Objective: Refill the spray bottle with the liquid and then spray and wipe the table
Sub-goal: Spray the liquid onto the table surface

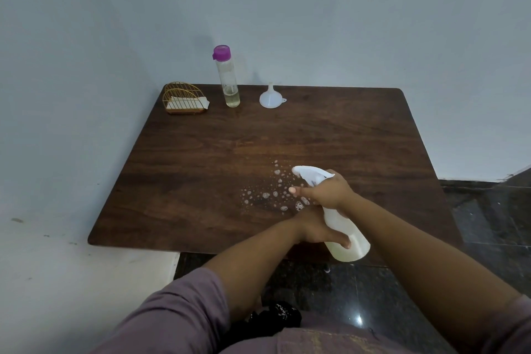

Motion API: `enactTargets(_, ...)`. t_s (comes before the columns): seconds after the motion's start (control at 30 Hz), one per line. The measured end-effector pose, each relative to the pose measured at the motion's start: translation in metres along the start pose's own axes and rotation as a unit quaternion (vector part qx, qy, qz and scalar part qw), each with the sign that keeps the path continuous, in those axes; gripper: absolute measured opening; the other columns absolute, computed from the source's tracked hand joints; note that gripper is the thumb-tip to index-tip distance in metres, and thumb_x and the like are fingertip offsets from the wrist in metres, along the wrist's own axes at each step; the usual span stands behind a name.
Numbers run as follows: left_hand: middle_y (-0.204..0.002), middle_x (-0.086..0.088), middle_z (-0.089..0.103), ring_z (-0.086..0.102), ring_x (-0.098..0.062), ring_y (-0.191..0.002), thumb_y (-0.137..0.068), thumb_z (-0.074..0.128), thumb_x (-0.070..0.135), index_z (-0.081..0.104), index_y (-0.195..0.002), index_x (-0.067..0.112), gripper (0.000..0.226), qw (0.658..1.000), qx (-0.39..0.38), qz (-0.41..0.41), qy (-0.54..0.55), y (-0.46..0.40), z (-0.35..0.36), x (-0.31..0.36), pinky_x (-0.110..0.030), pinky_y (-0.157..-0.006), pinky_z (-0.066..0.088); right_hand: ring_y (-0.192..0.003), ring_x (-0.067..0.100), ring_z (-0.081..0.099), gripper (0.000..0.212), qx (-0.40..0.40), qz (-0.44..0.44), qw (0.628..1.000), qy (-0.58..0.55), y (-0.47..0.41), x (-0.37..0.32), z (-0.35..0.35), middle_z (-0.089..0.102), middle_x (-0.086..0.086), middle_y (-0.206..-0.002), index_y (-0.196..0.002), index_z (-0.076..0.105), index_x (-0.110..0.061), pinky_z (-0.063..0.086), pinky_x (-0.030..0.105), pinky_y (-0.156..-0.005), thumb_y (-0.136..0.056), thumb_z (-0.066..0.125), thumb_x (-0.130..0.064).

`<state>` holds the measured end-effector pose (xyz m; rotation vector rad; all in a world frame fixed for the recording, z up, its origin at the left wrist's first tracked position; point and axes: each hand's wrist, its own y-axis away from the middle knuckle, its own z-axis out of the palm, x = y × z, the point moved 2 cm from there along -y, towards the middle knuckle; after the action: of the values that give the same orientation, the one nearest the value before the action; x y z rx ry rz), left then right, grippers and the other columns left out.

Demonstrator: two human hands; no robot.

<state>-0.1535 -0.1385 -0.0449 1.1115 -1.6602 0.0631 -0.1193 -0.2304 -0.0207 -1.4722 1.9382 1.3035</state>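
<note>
A white spray bottle (pixel 346 236) with pale yellowish liquid is held tilted over the near right part of the dark wooden table (pixel 201 169), nozzle pointing left and away. My right hand (pixel 327 192) grips its neck with a finger on the trigger. My left hand (pixel 321 230) holds the bottle's body from the left, thumb across its front. Foamy droplets (pixel 273 192) lie scattered on the table just left of the nozzle. At the back stand a clear bottle (pixel 228 80) with a purple cap, a little liquid inside, and a white funnel (pixel 271 98), mouth down.
A gold wire holder (pixel 184 100) with white napkins sits at the table's back left corner. Pale walls close in behind and on the left. Dark tiled floor (pixel 488 224) lies to the right and below the near edge.
</note>
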Motion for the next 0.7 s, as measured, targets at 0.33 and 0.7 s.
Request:
enactTargets(0.33,-0.134,0.003,0.055,0.051,-0.017,-0.124,-0.061,0.087,0.044,0.054,-0.129,0.027,0.078,0.999,-0.013,0.001,-0.043,-0.001,-0.004,-0.002,-0.036,-0.104,0.045,-0.084,0.007,0.067,0.078,0.008,0.003,1.0,-0.004,0.001,0.0,0.0,0.059,-0.013,-0.104,-0.121,0.056,-0.049,0.056,0.029,-0.083,-0.049,0.076,-0.074)
enactTargets(0.7,-0.134,0.004,0.053,0.048,-0.017,-0.125,-0.068,0.087,0.037,0.051,-0.13,0.026,0.073,1.0,0.004,-0.006,0.001,0.001,-0.009,0.003,-0.03,-0.1,0.043,-0.087,0.009,0.059,0.072,0.027,0.029,0.999,0.02,0.0,-0.015,-0.005,0.058,-0.009,-0.098,-0.114,0.059,-0.025,0.052,0.032,-0.081,-0.057,0.079,-0.065)
